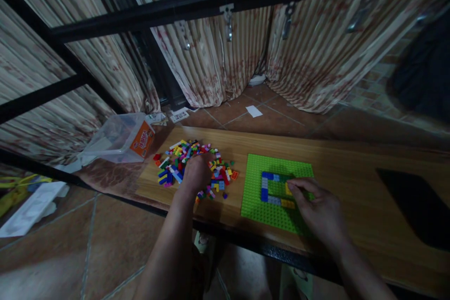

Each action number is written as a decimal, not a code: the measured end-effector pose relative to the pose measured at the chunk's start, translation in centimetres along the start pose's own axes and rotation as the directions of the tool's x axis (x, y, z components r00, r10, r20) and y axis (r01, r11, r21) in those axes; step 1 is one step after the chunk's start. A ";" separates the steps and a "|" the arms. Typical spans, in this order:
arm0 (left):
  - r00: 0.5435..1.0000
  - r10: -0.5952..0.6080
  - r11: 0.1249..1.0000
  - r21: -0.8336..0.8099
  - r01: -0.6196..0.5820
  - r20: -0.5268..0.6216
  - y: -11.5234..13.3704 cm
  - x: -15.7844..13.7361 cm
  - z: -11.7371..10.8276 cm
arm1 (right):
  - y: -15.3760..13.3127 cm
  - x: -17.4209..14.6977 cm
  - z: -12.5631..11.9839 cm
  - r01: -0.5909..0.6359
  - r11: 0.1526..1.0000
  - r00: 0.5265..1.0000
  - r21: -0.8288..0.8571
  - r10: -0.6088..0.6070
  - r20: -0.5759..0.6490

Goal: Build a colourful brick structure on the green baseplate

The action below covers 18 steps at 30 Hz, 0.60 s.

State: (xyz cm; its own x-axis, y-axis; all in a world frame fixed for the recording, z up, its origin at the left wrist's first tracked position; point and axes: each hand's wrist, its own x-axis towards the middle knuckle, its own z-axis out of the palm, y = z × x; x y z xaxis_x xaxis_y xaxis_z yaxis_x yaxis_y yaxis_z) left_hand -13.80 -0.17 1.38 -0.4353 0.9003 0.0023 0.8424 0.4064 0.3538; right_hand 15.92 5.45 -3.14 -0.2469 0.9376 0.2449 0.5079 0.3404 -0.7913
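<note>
A bright green studded baseplate (253, 206) lies on the wooden board. On it, blue, light blue, grey and yellow-orange toy bricks (264, 187) are laid out along the sides of a rectangle. My right hand (318, 206) is at the right side of this outline, thumb and finger pinched on a yellow brick (288, 189); whether that brick is pressed onto the studs I cannot tell. To the left, my left hand (197, 172) reaches down into a heap of loose mixed-colour bricks (172, 173). Its fingers are hidden behind the back of the hand.
A clear plastic box (116, 138) with an orange label stands on the tiled floor, left of the wooden board (351, 164). A flat black object (415, 206) lies at the board's right. Curtains and a dark metal frame (197, 9) are behind.
</note>
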 end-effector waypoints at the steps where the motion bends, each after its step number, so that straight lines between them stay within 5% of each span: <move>1: 1.000 0.009 1.000 -0.006 -0.009 0.007 -0.2 -0.1 -0.2 | 0.0 0.0 0.0 0.004 1.000 1.000 -0.005 -0.003 0.004; 8: 0.975 0.219 0.976 -0.002 -0.219 0.041 -0.6 -1.2 -0.4 | 0.0 0.1 0.2 0.002 1.000 1.000 -0.029 -0.002 0.009; 18: 0.975 0.218 0.969 0.111 -0.221 0.034 0.3 -1.3 -0.3 | -0.3 0.1 0.0 0.004 0.999 1.000 -0.034 -0.004 0.004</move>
State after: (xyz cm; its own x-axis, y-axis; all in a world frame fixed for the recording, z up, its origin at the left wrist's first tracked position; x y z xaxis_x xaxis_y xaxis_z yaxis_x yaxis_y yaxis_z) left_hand -13.12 -1.26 1.77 -0.2299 0.9720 0.0475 0.9476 0.2125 0.2384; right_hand 15.74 5.42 -2.94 -0.2528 0.9358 0.2457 0.5350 0.3468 -0.7704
